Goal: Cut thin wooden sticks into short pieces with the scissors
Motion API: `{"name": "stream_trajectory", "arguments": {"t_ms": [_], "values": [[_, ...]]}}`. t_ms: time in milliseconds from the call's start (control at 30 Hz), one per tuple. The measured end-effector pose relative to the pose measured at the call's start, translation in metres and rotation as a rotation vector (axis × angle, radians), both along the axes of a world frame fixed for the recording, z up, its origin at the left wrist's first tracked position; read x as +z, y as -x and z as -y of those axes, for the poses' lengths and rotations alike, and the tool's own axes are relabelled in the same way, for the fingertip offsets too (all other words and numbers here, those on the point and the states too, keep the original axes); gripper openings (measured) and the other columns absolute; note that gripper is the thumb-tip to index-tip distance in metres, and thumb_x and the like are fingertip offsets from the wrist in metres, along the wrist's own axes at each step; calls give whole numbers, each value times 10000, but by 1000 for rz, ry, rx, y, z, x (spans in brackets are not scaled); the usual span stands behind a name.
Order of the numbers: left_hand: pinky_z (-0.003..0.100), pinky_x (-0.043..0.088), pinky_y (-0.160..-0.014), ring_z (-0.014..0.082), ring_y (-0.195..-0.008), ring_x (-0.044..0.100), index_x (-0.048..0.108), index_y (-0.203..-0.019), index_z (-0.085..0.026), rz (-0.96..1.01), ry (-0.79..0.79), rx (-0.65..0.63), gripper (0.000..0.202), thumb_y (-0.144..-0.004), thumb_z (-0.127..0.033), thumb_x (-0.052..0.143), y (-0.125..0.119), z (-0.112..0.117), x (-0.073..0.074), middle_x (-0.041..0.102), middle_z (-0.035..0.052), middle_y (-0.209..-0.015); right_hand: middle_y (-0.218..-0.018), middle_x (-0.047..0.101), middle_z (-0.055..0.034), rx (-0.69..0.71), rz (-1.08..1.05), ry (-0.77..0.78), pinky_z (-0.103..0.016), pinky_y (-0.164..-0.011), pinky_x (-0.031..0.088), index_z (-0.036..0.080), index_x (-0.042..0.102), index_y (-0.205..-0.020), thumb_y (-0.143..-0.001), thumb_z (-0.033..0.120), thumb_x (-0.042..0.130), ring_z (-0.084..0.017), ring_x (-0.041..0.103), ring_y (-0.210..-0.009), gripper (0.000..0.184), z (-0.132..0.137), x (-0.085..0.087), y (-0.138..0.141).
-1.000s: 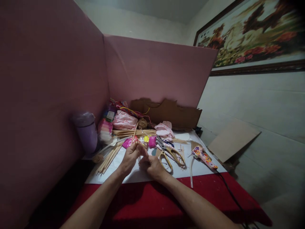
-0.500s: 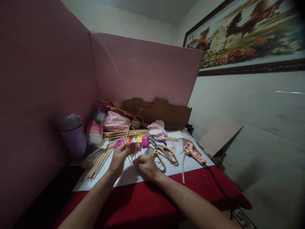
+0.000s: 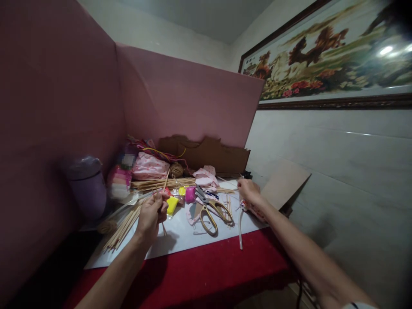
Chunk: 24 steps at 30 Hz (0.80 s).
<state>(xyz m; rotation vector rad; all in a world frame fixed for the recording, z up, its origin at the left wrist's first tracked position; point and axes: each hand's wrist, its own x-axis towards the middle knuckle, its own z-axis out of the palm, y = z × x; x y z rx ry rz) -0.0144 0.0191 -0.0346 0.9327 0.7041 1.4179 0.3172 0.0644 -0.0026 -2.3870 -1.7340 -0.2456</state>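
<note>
My left hand point(image 3: 153, 213) is closed on thin wooden sticks point(image 3: 166, 180), which poke out above and below its fingers. Over the right side of the white sheet, my right hand point(image 3: 249, 191) has its fingers curled together. Whatever it holds, if anything, is too small to make out. Just below that wrist lies a flower-patterned glue gun point(image 3: 244, 206), mostly hidden by my forearm, with a clear glue stick point(image 3: 240, 234) near it. Scissors with gold handles point(image 3: 212, 210) lie between my hands. A yellow packet point(image 3: 172, 206) and a magenta packet point(image 3: 190, 194) are beside my left hand.
Bundled wooden sticks point(image 3: 125, 227) lie at the left, with more across the back. Behind them are a twine ball point(image 3: 176, 170), pink cloth point(image 3: 206, 177) and torn cardboard point(image 3: 219, 156). A purple container point(image 3: 86, 189) stands far left. Red cloth point(image 3: 206, 266) covers the table's front.
My right hand has left the sticks and moved right, above the glue gun. My left hand still holds the sticks. The view has shifted slightly to the right.
</note>
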Motion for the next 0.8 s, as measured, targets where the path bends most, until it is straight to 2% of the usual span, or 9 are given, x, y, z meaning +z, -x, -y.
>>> {"name": "stream_trajectory", "arguments": {"t_ms": [67,167,333,467,633,733,800], "values": [[132,133,-328,12,-326,197,522,-757,-146,7,12,-7,352,-686,-463,657,0,0,-1,369,-87,-426,-956,688,-121,40,45,48,-246,-646,389,181,703,-872,-759,118,506,-223,633,-893,235,-1,-5,-15],[132,127,-324,10,-322,178,515,-758,-150,14,40,-15,340,-684,-449,658,1,-1,-1,365,-91,-420,-963,684,-134,75,90,108,-253,-662,387,171,711,-875,-744,101,513,-234,628,-903,247,-7,-12,-24],[130,134,-326,14,-327,189,512,-772,-152,31,51,-6,339,-683,-446,658,2,-1,-1,362,-92,-419,-977,676,-180,99,112,141,-263,-677,390,124,720,-874,-756,114,499,-259,622,-920,251,-26,-21,-17],[131,129,-326,12,-325,186,512,-770,-150,40,47,10,343,-691,-455,647,3,-2,-1,368,-91,-422,-1010,675,-168,144,91,132,-256,-702,394,152,723,-910,-754,114,513,-247,620,-939,265,-37,-27,-3],[129,125,-329,8,-323,186,515,-764,-148,56,43,114,350,-678,-456,658,1,-2,-1,362,-94,-419,-1049,673,-122,263,17,53,-249,-709,391,197,709,-969,-753,148,547,-240,603,-980,275,-50,-18,38],[123,145,-338,5,-333,211,529,-747,-138,54,7,258,366,-668,-468,667,-1,-2,1,358,-93,-420,-1006,693,-62,365,-82,6,-223,-691,398,242,713,-949,-826,313,500,-193,613,-930,255,-61,-12,85],[119,164,-347,7,-346,239,539,-731,-131,58,-31,368,374,-666,-476,667,-1,0,3,357,-90,-424,-967,705,-11,451,-162,2,-191,-684,398,269,716,-922,-838,352,482,-147,620,-882,262,-68,-12,123]]}}
